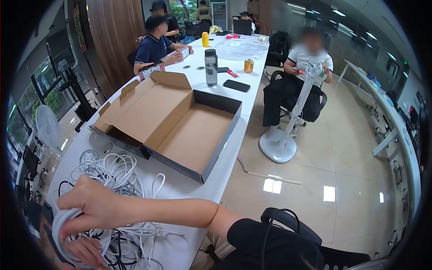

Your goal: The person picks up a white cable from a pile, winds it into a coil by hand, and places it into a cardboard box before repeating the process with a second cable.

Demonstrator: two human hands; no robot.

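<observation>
At the lower left, my right hand [87, 204] is closed round a thick loop of white cable [60, 225]. Just beneath it is my left hand [85, 252], close against the same loop; its fingers are partly bent and what they grip cannot be made out. A tangled pile of white, grey and black cables [112, 173] lies on the white table [180, 225] around and under both hands. Beyond the pile stands an open, empty cardboard box [193, 135] with its lid folded back to the left.
Behind the box are a dark bottle [211, 67], a phone [236, 85], an orange can [249, 65] and a yellow bottle [205, 39]. People sit along the table's far left side. At right, a seated person holds a white fan stand [297, 108].
</observation>
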